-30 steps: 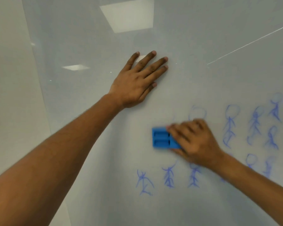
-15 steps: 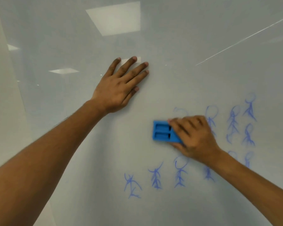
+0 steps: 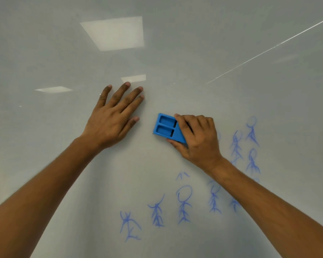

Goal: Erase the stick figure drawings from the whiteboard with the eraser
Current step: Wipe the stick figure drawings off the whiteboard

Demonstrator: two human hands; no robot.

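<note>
My right hand (image 3: 198,138) grips a blue plastic eraser (image 3: 165,128) and holds it flat against the whiteboard (image 3: 175,53), its left end sticking out past my fingers. My left hand (image 3: 113,119) presses flat on the board with fingers spread, just left of the eraser. Several blue stick figures remain: a row along the bottom, among them a figure with a round head (image 3: 184,203) and a leftmost figure (image 3: 129,227), and a cluster at the right (image 3: 252,146). My right forearm hides parts of some figures.
The glossy board fills the whole view and reflects ceiling light panels (image 3: 116,33). A thin bright line (image 3: 268,50) runs diagonally across the upper right.
My right hand slid the eraser up and to the left across the board, wiping away the figure above the round-headed one. The view shifted, and my left hand stayed pressed on the board.
</note>
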